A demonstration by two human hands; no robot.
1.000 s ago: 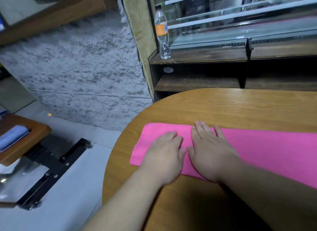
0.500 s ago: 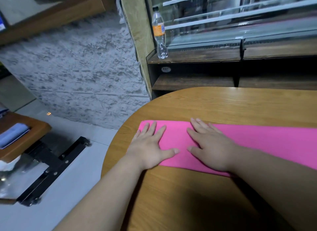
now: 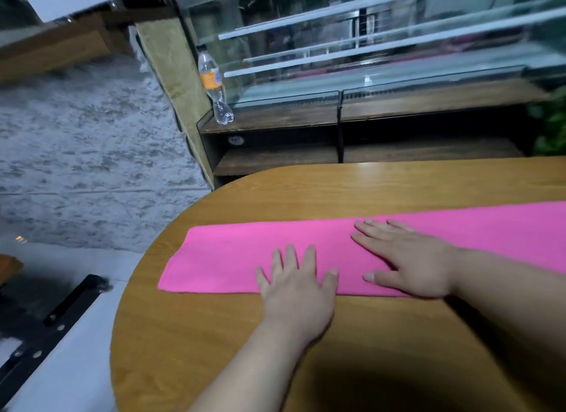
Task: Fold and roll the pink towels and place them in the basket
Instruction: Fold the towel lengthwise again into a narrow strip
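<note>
Wooden table [image 3: 352,191]: both flat, ungrasping hands, left [image 3: 295,292] and right [image 3: 410,258], smooth the folded towel [image 3: 232,252]; rolling from its left end likely follows

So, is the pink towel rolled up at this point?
No, the pink towel lies flat on the table under the left hand and right hand.

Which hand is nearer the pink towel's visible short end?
Left. The left hand lies flat across the near edge of the pink towel, closer to that end. The right hand rests flat farther along, beyond the left hand.
</note>
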